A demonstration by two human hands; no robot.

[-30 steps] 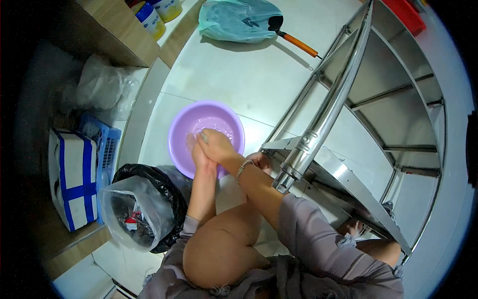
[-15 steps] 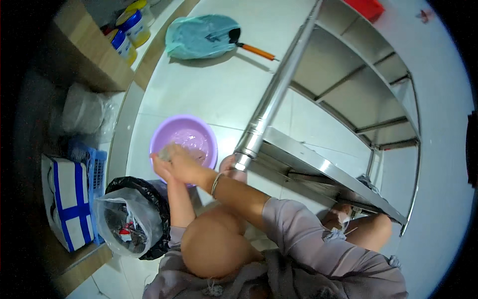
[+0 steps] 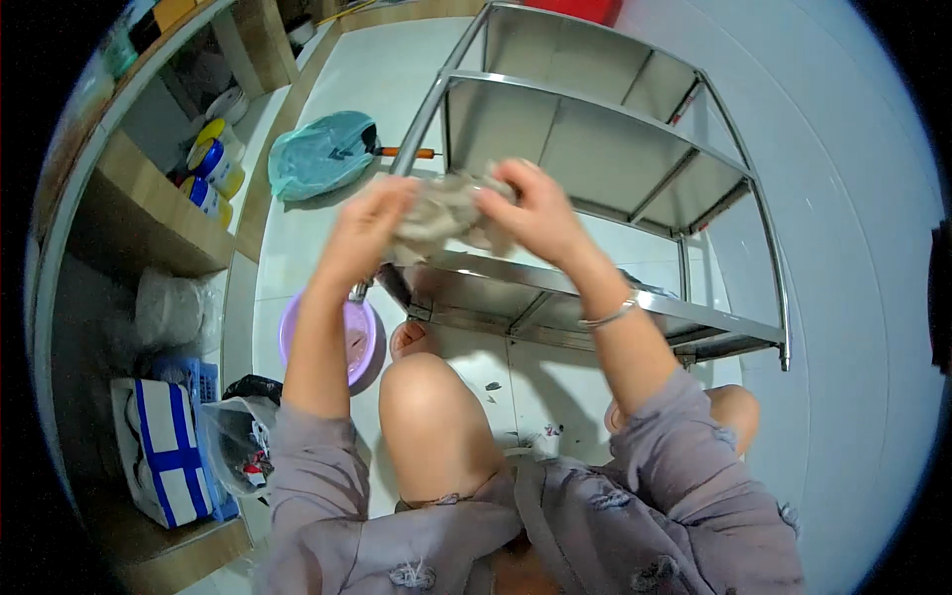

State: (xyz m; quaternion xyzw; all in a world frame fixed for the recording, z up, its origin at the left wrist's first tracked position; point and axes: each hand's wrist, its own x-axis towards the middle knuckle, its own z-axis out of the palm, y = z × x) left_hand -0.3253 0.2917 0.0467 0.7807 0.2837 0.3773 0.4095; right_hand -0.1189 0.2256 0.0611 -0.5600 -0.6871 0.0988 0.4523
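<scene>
A crumpled grey-beige cloth (image 3: 446,213) is stretched between both my hands, raised in front of the metal shelf rack (image 3: 595,273). My left hand (image 3: 369,226) grips its left end, fingers curled into the folds. At the other end my right hand (image 3: 531,208) pinches the cloth, thumb on the near side; a bangle circles that wrist. The hands and cloth are slightly blurred by motion. Below my left forearm, partly covered by it, stands a purple basin (image 3: 372,342) with water in it on the tiled floor.
A teal plastic bag (image 3: 322,157) with an orange-handled tool (image 3: 407,153) lies on the floor beyond the basin. On the left are a lined rubbish bin (image 3: 233,446), a blue-and-white striped bag (image 3: 169,451) and shelves with blue-lidded tubs (image 3: 213,164). Dark bits (image 3: 493,387) lie between my feet.
Both hands have risen from over the basin, moved right and spread apart, with the cloth now opened between them. The view has shifted, showing more of the rack.
</scene>
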